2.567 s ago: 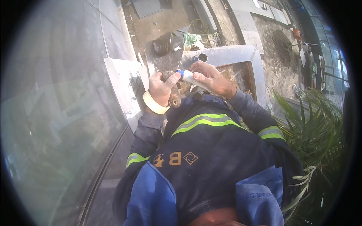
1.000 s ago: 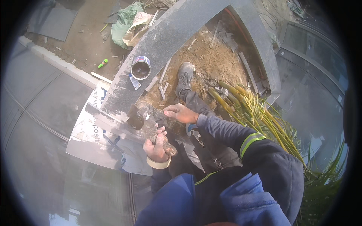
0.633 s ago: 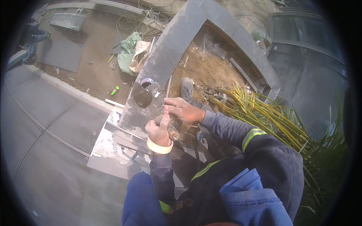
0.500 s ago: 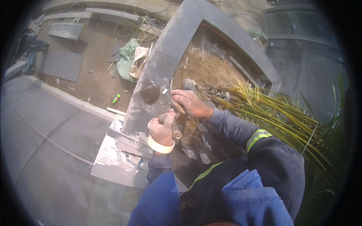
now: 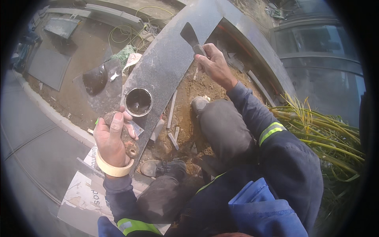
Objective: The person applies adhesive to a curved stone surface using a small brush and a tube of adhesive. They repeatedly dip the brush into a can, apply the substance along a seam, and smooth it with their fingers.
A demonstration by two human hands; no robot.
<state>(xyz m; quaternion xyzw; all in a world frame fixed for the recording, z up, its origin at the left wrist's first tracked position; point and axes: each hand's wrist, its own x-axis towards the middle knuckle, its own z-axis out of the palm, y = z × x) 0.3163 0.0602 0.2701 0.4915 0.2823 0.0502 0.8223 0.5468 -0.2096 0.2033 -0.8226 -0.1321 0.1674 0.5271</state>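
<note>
My left hand (image 5: 114, 138), with a cream tape roll (image 5: 112, 166) round its wrist, grips the crusted, rusty handle of a broad flat trowel (image 5: 87, 95) carrying dark paste (image 5: 96, 79). Up and to the right, my right hand (image 5: 213, 67) is closed on a putty knife (image 5: 190, 37), its dark blade over the grey stone ledge (image 5: 166, 47). An open tin (image 5: 138, 102) with dark contents stands on that ledge, just right of my left hand. Beneath it lies a small white-and-blue packet (image 5: 136, 127), partly hidden by my fingers.
Dirt with stone strips (image 5: 172, 110) fills the ledge's frame around my boots. Palm fronds (image 5: 323, 138) lie at right, beside glass panels (image 5: 316, 47). Hoses (image 5: 122, 33), a green sack (image 5: 122, 55) and a loose slab (image 5: 49, 69) are at upper left; white printed boards (image 5: 81, 193) lie lower left.
My right hand has separated from my left and risen to the upper right with the putty knife. My left hand and trowel have shifted left, uncovering the tin.
</note>
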